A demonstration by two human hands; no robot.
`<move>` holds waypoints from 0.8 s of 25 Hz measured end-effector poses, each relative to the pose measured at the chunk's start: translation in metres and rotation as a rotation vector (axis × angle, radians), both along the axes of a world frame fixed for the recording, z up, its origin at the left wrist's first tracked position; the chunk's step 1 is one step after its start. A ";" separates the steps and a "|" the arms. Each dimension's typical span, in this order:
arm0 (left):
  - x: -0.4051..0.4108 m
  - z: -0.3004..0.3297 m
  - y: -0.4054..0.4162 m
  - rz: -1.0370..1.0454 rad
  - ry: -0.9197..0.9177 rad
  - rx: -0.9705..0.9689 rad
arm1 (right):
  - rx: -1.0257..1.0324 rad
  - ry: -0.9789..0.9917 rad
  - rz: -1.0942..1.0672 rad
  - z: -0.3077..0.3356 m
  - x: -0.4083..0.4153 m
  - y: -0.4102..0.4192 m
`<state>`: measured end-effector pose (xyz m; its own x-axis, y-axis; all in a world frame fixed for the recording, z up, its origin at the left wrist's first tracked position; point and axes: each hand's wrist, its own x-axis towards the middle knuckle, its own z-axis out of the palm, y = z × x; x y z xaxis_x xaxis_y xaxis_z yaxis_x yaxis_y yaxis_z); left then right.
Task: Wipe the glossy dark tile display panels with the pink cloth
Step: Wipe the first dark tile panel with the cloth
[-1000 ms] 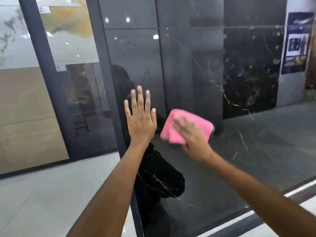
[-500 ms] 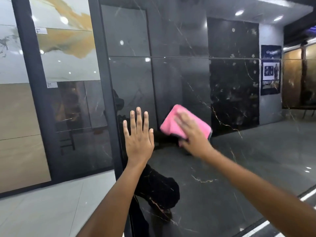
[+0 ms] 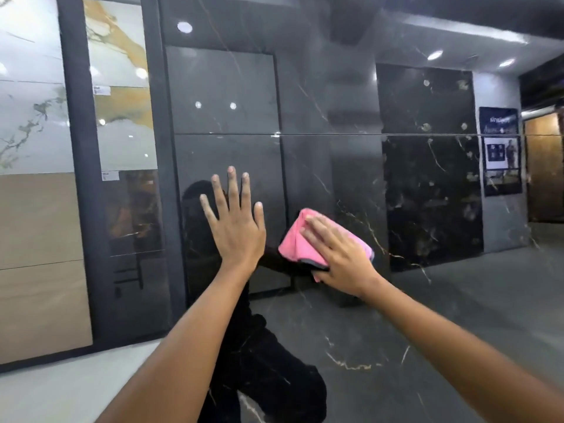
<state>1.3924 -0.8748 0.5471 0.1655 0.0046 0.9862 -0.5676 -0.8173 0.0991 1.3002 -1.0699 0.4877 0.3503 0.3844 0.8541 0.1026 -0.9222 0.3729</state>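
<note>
Pink cloth [image 3: 308, 239] moved lower under right hand [image 3: 341, 257]; labels unreadable.

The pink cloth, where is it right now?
In the head view the pink cloth lies flat against the glossy dark tile panel, under the right hand, just right of the spread left hand.

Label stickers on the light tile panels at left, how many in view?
2. Upper label sticker sits where the white-and-gold tile meets the one below it; lower label sticker sits at the top of the dark reflective tile beneath. Others may lie outside the frame.
</note>
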 end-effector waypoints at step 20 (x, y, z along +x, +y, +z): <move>-0.005 -0.006 -0.006 0.159 0.065 -0.063 | -0.023 0.066 0.115 0.167 0.019 0.038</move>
<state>1.3877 -0.8809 0.5406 0.2210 0.0973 0.9704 -0.4224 -0.8873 0.1852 1.3188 -1.0324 0.6552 0.3577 0.4448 0.8211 0.2325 -0.8940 0.3829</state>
